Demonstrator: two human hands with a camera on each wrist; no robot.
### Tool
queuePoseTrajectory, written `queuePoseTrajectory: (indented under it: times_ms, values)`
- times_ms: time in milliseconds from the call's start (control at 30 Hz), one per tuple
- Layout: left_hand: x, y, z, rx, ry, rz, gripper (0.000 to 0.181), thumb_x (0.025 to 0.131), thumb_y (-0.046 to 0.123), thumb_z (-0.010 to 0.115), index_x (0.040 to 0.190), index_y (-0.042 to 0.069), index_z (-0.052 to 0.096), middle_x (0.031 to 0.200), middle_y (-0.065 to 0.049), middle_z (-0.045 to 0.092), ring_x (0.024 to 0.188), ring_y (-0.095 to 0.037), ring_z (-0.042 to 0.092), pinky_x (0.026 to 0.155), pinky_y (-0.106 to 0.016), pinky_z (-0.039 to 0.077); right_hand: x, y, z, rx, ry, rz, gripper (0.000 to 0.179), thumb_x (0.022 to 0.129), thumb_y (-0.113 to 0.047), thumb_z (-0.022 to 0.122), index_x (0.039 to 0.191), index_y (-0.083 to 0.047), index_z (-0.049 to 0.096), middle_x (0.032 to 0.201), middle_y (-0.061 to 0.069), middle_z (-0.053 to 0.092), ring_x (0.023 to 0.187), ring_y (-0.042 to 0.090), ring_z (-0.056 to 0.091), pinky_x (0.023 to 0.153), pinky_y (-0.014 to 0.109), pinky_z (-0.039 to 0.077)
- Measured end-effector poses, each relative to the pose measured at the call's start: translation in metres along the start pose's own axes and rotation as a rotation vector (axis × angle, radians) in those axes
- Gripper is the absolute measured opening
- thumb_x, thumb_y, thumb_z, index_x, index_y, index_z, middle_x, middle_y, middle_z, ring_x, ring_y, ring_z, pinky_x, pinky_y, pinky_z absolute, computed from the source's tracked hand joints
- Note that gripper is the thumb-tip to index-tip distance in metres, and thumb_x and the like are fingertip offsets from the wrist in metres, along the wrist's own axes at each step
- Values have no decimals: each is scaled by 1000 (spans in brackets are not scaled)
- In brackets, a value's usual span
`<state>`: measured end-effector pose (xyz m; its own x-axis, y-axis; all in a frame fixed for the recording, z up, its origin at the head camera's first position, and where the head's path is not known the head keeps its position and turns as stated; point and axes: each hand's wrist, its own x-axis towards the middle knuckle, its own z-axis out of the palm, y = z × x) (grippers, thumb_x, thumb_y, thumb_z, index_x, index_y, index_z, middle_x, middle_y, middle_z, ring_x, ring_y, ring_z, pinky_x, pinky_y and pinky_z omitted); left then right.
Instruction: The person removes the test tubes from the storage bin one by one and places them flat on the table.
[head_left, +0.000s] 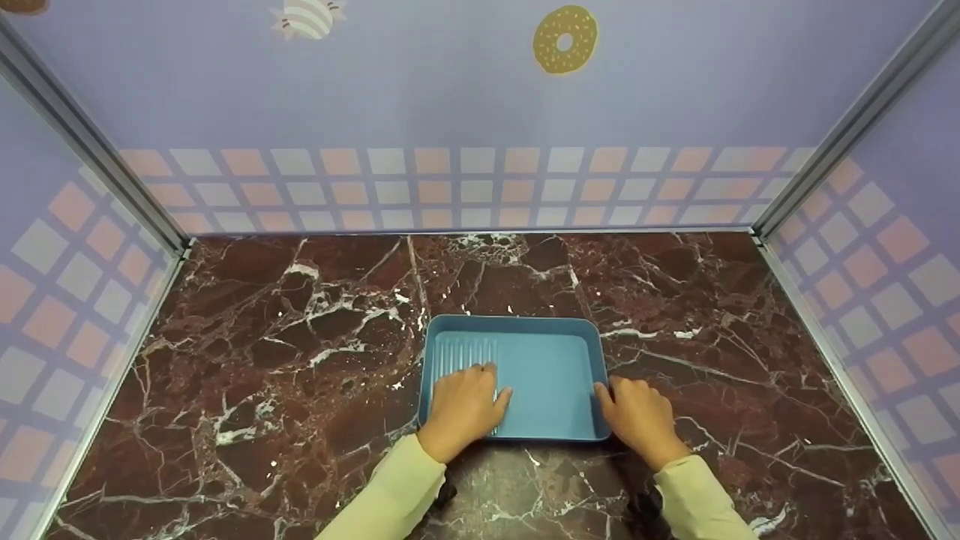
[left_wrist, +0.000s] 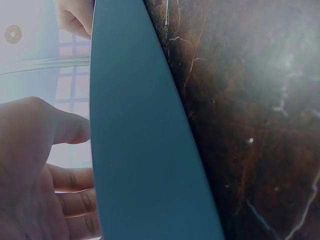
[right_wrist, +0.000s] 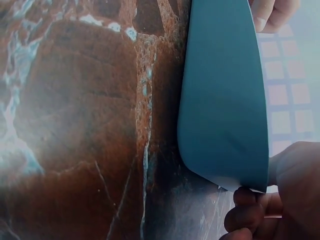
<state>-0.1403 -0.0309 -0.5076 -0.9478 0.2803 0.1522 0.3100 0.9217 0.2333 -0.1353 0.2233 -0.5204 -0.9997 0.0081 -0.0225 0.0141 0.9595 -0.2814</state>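
Observation:
A blue rectangular tray (head_left: 544,382) with raised walls lies on the marbled surface. Clear ribbed lengths, side by side, fill its left part; they look like thin tubes (head_left: 469,351). Over them is my left hand (head_left: 465,405), back up, with the thumb spread to the right. In the left wrist view the tray's near wall (left_wrist: 135,130) hides those fingertips. At the right wall, my right hand (head_left: 641,416) pinches the rim, thumb inside and fingers outside. The right wrist view shows this grip at the tray's rounded corner (right_wrist: 225,167).
Dark red marbled tabletop (head_left: 300,405) surrounds the tray. Lilac panels with pink and white squares (head_left: 476,187) enclose the back and both sides, joined by grey metal corner strips (head_left: 840,120).

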Motion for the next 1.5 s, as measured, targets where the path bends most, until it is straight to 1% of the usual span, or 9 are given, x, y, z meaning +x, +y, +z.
queuePoseTrajectory:
  times_ms: [167,333,433,733,933,1033,1133,1333,1500]
  values:
    - [1,1,2,-4,0,1,35,87,41,66,83,6,64,68,-7,63,56,-27,61,44,-39,43,0,0,5,-3,10,8,36,97,-34,51,93,-4,69,89,25,70,77,46,66,60,59,47]
    - [2,2,3,12,11,11,35,87,41,65,84,6,65,69,-8,65,56,-29,62,44,-40,44,-2,1,10,1,61,6,34,97,-32,51,92,-4,70,86,24,70,74,45,66,59,58,48]
    - [3,2,4,17,19,15,33,88,39,65,83,7,65,70,-9,66,57,-30,63,45,-41,45,-3,0,12,6,74,10,34,97,-31,51,92,-4,70,87,24,70,74,46,66,60,58,48]
    - [6,1,5,22,10,10,26,89,32,63,78,8,62,69,-9,65,57,-30,63,45,-42,45,-1,0,10,21,44,25,36,97,-33,50,89,-5,70,89,24,70,78,47,66,61,59,47]
    - [7,1,8,25,25,4,27,88,32,64,75,8,60,66,-8,64,55,-29,62,43,-41,43,2,2,9,42,-2,65,42,98,-40,47,79,-8,67,91,24,71,80,46,66,62,58,47]
    - [8,2,9,35,18,-3,27,88,32,63,74,9,60,64,-8,63,54,-29,61,42,-41,42,2,1,8,47,-17,82,45,97,-43,46,74,-9,64,91,24,70,81,46,66,63,58,46]
    - [9,2,9,42,14,-6,27,88,32,63,74,9,60,64,-8,64,53,-29,61,42,-41,42,4,-1,8,50,-20,97,46,97,-44,47,72,-10,62,91,24,70,80,46,66,63,58,47]
    - [9,4,9,57,24,5,29,85,35,67,75,9,61,63,-9,63,53,-30,61,42,-42,43,6,-2,12,57,-1,120,43,96,-41,49,77,-6,64,89,25,70,79,46,66,63,58,47]
    - [10,5,11,66,31,-2,34,83,40,69,77,7,64,63,-10,64,54,-30,62,43,-41,43,5,-2,15,70,8,147,40,96,-37,48,83,-6,68,93,25,70,82,47,66,63,58,47]
